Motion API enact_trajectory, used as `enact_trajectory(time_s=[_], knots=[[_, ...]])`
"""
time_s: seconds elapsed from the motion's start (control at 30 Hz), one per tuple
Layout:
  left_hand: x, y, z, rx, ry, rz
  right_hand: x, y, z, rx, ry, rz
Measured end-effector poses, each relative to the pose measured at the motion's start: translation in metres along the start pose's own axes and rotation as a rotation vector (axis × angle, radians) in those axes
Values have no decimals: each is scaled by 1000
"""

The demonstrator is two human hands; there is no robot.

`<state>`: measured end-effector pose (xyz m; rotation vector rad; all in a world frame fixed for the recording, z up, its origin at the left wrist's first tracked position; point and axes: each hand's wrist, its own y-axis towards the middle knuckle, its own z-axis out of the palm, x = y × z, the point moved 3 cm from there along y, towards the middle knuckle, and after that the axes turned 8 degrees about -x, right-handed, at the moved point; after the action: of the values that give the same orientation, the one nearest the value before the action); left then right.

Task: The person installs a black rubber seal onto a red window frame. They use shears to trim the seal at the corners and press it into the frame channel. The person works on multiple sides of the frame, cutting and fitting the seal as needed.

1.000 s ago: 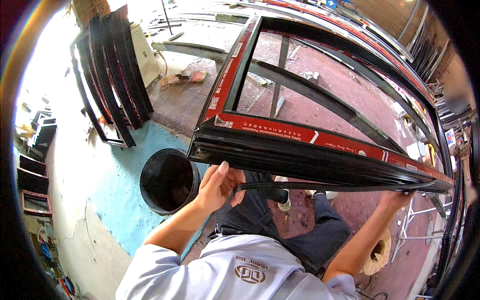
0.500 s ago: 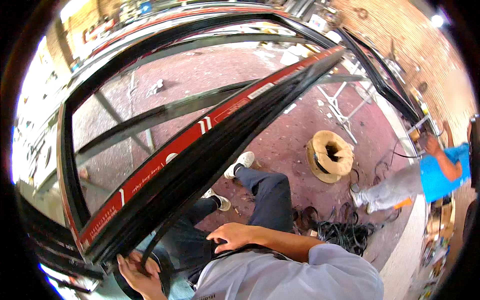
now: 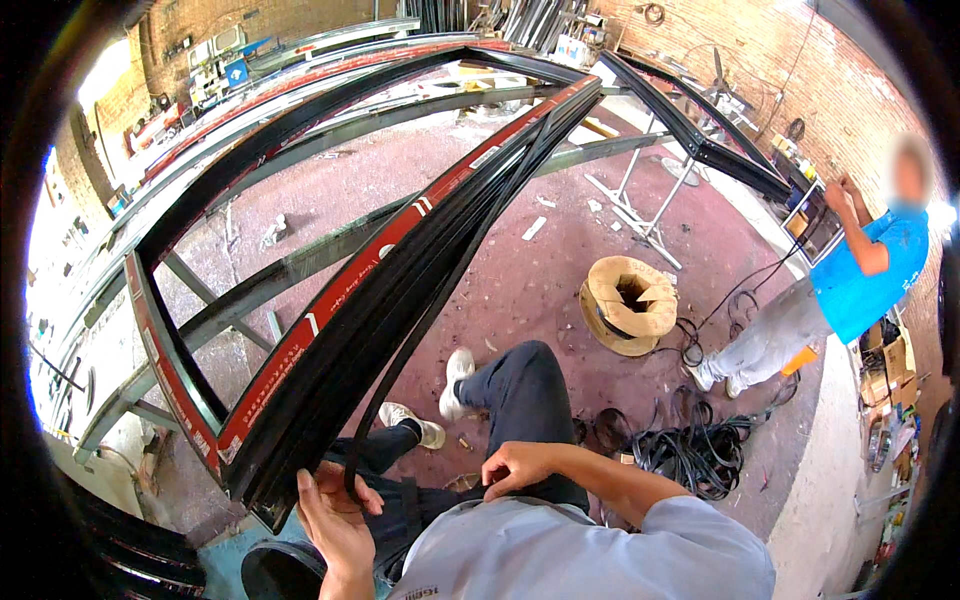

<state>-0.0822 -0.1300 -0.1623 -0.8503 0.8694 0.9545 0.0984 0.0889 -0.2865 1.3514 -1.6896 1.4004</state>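
A long black window or door frame (image 3: 370, 330) with red film on its face slants from the near left to the far middle. Along its inner side hangs a thin black rubber strip (image 3: 408, 352), loose toward the near end. At the frame's near corner my left hand (image 3: 338, 520) is closed round that strip, palm up, its fingertips by the profile. My right hand (image 3: 522, 466) rests above my lap with its fingers curled in. What it holds, if anything, is hidden against dark cloth and black strip.
A cardboard spool (image 3: 628, 305) stands on the reddish floor, with a tangle of black strip (image 3: 690, 455) near my right leg. At the right a co-worker in a blue shirt (image 3: 870, 275) stands by another black frame (image 3: 700, 140). Metal supports (image 3: 300, 265) bear the large frame.
My view has shifted. My left hand sits farther right, still at the near corner with the strip. The right hand's fingers have curled in more, and it has moved right.
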Motion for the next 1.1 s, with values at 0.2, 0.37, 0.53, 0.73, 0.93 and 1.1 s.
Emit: enact_trajectory(time_s=[0.2,0.37,0.53,0.73,0.93,1.1], knots=[[-2,-13,20,56,-58,80,-12,-26,-32,-416,-40,-258],[3,-21,16,239,149,166,5,-26,-89,-690,-131,-409],[-1,-29,22,214,22,64,22,-14,-179,-737,-299,-407],[-12,-41,35,221,-89,57,-73,-6,-279,-746,-231,-86],[-19,-38,37,316,-139,118,-169,-47,-311,-982,-188,263],[-34,-33,29,480,-116,58,-112,-53,-312,-1228,-217,-169]])
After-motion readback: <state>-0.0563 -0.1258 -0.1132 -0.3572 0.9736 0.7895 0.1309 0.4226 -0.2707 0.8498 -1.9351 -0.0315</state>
